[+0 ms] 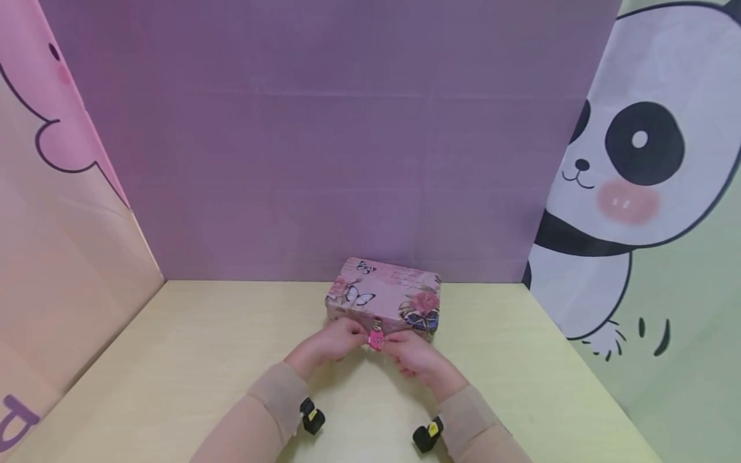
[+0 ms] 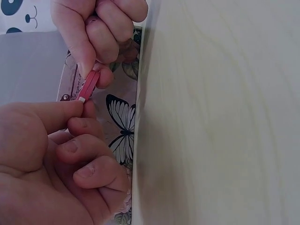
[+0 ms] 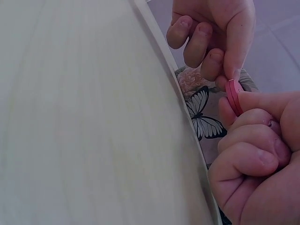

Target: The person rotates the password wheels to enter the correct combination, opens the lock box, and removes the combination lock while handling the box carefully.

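Note:
A pink box printed with butterflies and roses sits at the back of the table, its lid down. At the front of the box a small pink padlock hangs from a metal clasp. My left hand pinches the padlock's left side between thumb and index finger. From the other side my right hand pinches it too, the remaining fingers curled in. Both wrist views show the padlock edge-on between the two thumbs, its face mostly hidden by fingers.
The pale wooden table reaches back to a purple panel close behind the box. Side panels carry a panda picture on the right and a pink cartoon on the left. Small black devices are worn at both wrists.

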`<state>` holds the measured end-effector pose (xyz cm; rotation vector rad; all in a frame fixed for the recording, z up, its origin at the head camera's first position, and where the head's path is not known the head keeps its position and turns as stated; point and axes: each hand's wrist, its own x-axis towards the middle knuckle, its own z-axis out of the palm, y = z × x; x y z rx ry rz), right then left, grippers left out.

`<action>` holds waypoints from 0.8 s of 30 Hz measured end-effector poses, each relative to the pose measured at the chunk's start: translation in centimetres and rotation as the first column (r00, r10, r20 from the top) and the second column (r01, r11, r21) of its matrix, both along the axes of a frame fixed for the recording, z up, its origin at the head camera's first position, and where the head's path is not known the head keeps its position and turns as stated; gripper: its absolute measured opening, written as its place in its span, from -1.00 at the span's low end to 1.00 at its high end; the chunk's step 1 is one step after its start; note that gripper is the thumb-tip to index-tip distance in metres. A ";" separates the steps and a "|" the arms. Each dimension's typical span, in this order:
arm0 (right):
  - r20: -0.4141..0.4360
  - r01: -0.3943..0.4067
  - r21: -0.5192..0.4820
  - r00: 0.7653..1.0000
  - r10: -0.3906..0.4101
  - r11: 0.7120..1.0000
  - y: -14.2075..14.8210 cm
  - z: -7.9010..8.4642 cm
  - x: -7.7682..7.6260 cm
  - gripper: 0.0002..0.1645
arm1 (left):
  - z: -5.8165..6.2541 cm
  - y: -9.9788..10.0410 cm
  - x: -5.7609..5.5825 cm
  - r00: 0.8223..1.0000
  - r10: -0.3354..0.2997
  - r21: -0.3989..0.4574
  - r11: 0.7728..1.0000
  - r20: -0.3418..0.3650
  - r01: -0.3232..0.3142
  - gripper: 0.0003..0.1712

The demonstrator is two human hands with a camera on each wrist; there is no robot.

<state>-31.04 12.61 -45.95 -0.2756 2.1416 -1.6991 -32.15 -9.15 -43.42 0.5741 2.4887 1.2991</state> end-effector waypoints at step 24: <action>0.049 0.005 -0.009 0.999 -0.005 1.000 -0.5 0.2 0.0 -0.77 | -0.7 -0.3 -1.1 0.992 -0.001 0.057 0.998 0.129 -0.007 -0.75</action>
